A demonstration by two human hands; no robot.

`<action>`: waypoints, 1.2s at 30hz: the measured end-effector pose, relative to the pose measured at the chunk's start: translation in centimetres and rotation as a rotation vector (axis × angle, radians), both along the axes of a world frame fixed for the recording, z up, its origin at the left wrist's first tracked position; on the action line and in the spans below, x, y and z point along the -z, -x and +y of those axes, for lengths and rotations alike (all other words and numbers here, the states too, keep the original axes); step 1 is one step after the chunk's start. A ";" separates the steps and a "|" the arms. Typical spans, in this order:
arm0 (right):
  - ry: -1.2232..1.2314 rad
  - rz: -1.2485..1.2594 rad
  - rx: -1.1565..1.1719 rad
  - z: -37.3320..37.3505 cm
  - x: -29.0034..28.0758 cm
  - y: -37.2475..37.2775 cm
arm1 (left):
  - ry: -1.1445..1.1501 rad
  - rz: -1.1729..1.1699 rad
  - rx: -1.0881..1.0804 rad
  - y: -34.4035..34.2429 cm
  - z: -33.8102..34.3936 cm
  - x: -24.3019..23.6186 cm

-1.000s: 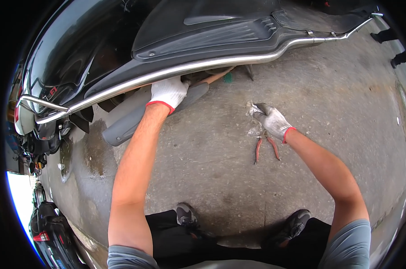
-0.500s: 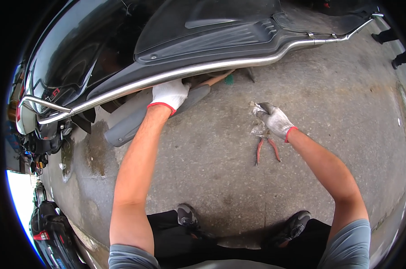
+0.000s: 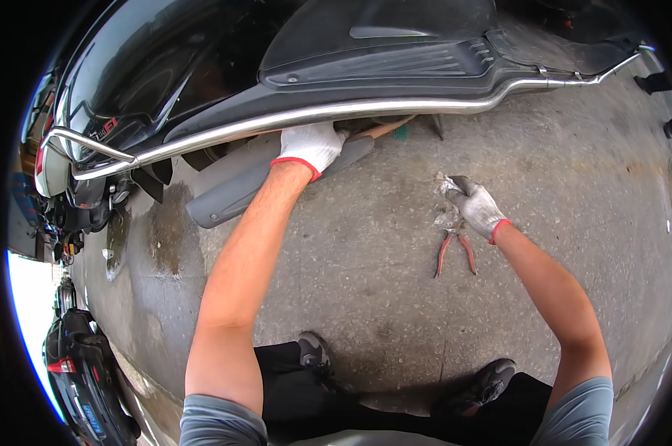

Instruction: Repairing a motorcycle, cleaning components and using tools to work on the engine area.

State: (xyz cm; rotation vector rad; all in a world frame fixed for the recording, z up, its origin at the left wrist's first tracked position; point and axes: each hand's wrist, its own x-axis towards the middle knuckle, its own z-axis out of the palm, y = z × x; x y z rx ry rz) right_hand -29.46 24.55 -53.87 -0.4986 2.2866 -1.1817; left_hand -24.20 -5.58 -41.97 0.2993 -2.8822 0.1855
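My left hand [image 3: 310, 149], in a white knit glove with a red cuff, reaches beneath the chrome side rail [image 3: 306, 114] of a black scooter [image 3: 202, 59]. It lies over the grey muffler cover [image 3: 232, 195], and its fingers are hidden under the scooter body. On the right, just above the concrete, my right hand [image 3: 478, 204] wears a similar glove with dirty fingers. Those fingers are closed on a crumpled whitish scrap [image 3: 447, 185], whose kind I cannot make out. Red-handled pliers [image 3: 455, 253] lie just below this hand, their head partly covered by similar crumpled material [image 3: 447, 220].
The grey footboard [image 3: 417, 63] and the rail overhang the ground ahead. A dark stand [image 3: 437, 126] reaches down near a green piece [image 3: 401, 132]. Another black vehicle [image 3: 87, 372] stands at the lower left. Someone's dark-clad legs [image 3: 663, 82] show at the far right.
The view has shifted slightly, so the scooter, pliers and both hands appear farther right. My left hand stays under the rail, and my right hand keeps its hold beside the pliers.
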 end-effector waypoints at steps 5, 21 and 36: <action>-0.005 0.009 0.002 -0.1 0.2 0.1 | -0.002 0.001 -0.029 0.5 -0.2 -0.2; 0.026 -0.003 0.041 0.6 -0.9 0.8 | 0.008 -0.012 -0.012 -4.4 0.7 -5.1; 0.162 0.136 0.093 0.3 -6.9 -0.9 | -1.277 -0.365 0.029 -7.7 2.0 2.6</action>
